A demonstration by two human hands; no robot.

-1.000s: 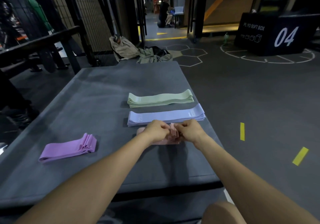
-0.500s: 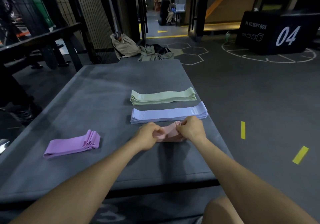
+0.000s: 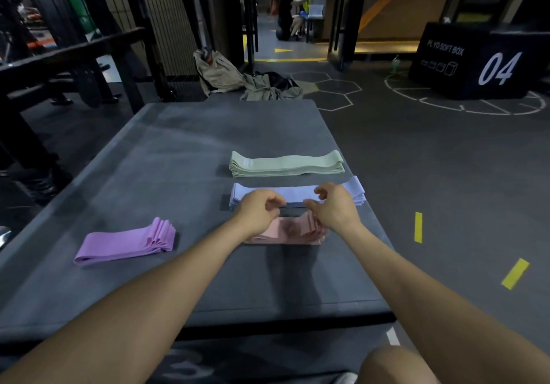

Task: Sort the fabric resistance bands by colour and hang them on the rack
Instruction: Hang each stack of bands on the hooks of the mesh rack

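My left hand (image 3: 257,214) and right hand (image 3: 333,208) hung loosely curled, empty, above the pink stack (image 3: 285,232). A careless reach toward twelve o'clock risked skewing the blue stack (image 3: 297,194).

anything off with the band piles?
Purple pile lies apart on the left, angled, its layers fanned at one end. Green and blue piles sit squared in a column; pink pile below them looks ruffled.
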